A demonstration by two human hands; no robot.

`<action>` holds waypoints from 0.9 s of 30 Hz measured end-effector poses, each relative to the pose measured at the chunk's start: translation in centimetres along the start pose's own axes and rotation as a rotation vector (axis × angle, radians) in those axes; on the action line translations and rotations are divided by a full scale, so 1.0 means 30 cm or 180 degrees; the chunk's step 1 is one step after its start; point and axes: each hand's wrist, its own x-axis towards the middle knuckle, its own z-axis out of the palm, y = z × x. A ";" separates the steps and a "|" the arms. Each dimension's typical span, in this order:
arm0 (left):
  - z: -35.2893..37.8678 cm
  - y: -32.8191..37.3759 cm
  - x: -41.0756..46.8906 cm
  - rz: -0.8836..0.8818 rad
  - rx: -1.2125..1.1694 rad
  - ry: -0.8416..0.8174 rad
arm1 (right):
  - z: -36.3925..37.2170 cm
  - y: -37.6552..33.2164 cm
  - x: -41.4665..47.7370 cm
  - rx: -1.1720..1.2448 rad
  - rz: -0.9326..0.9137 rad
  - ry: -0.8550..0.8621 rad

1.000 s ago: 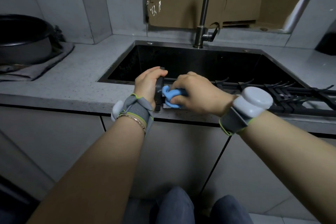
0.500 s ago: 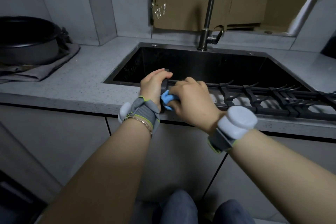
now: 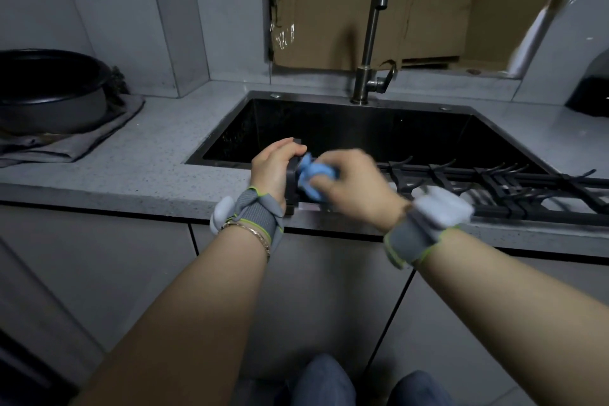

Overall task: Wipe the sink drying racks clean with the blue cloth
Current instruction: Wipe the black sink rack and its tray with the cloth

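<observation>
- Your right hand (image 3: pixel 356 188) is clenched round the bunched blue cloth (image 3: pixel 314 175) and holds it against the left end of the black drying rack (image 3: pixel 494 189). The hand is blurred, so you cannot read the single fingers.
- Your left hand (image 3: pixel 275 163) grasps that same end of the rack, with the fingers curled over its top. The cloth sits just beside it, between your two hands.
- The rack lies along the near edge of the dark sink (image 3: pixel 329 128) and runs off to the right, with its prongs pointing up.
- The sink is sunk into a speckled grey tabletop (image 3: pixel 138 171). A tall metal faucet (image 3: pixel 372 30) rises behind its far rim.
- Brown cardboard (image 3: pixel 346 3) covers the wall opening behind the faucet, with grey walls on either side.
- At the far left a dark pot (image 3: pixel 49 92) stands on a folded grey towel (image 3: pixel 99 138), well apart from the sink.
- At the right edge sits a dark rounded object (image 3: pixel 590 89); you cannot tell what it is.
- Grey cabinet doors (image 3: pixel 131 273) run below the tabletop.
- Both forearms reach forward and converge on the rack's end. Each wrist wears a grey band (image 3: pixel 260 214) with a white unit, and the left also wears a thin bracelet (image 3: pixel 253 232).
- Your knees in blue jeans (image 3: pixel 324 379) show at the bottom.
</observation>
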 end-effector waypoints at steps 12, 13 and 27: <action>-0.002 -0.003 -0.005 -0.0004 0.0066 -0.0006 | -0.070 0.026 0.044 -0.0150 0.0362 0.0219; -0.001 -0.003 -0.006 -0.0003 0.0066 -0.0011 | -0.062 0.020 0.040 -0.0367 0.0331 -0.0131; -0.004 -0.003 -0.009 0.0038 0.0170 -0.0059 | -0.071 0.035 0.051 -0.0997 -0.0170 -0.0613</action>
